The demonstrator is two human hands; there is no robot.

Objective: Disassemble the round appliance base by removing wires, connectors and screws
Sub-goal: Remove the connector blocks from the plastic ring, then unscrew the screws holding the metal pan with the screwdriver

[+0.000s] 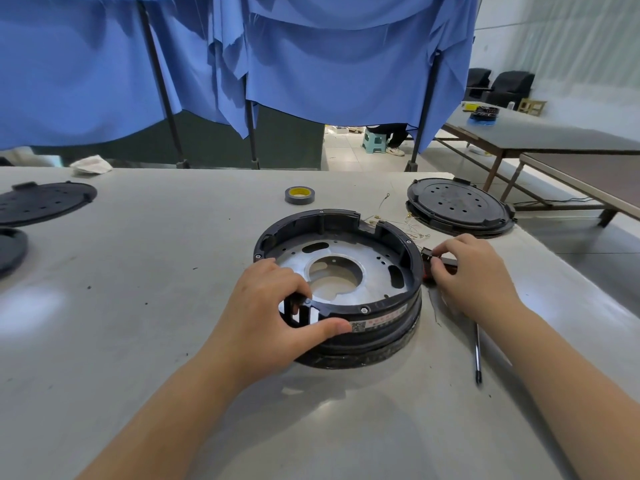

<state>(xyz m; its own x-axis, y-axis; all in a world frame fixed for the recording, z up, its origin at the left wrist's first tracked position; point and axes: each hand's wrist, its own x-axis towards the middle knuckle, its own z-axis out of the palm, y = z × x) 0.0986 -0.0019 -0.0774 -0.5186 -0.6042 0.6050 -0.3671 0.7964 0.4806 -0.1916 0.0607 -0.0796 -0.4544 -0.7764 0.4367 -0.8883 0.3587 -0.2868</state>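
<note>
The round appliance base [377,317], a black ring around a silver metal plate with a central hole, stands on the grey table [156,306] in the middle of the head view. My left hand [270,313] grips its near-left rim, thumb along the outer wall and fingers curled over the slotted edge. My right hand [478,271] is at the ring's right side and pinches a small black connector block [427,253] against the outer wall. Thin loose wires [412,226] with ring terminals lie just behind the base.
A screwdriver [478,355] lies on the table right of the base. A black round cover [457,206] sits at the back right, two dark covers [41,202] at the far left, a tape roll [299,194] behind the base. Blue curtains hang beyond the table.
</note>
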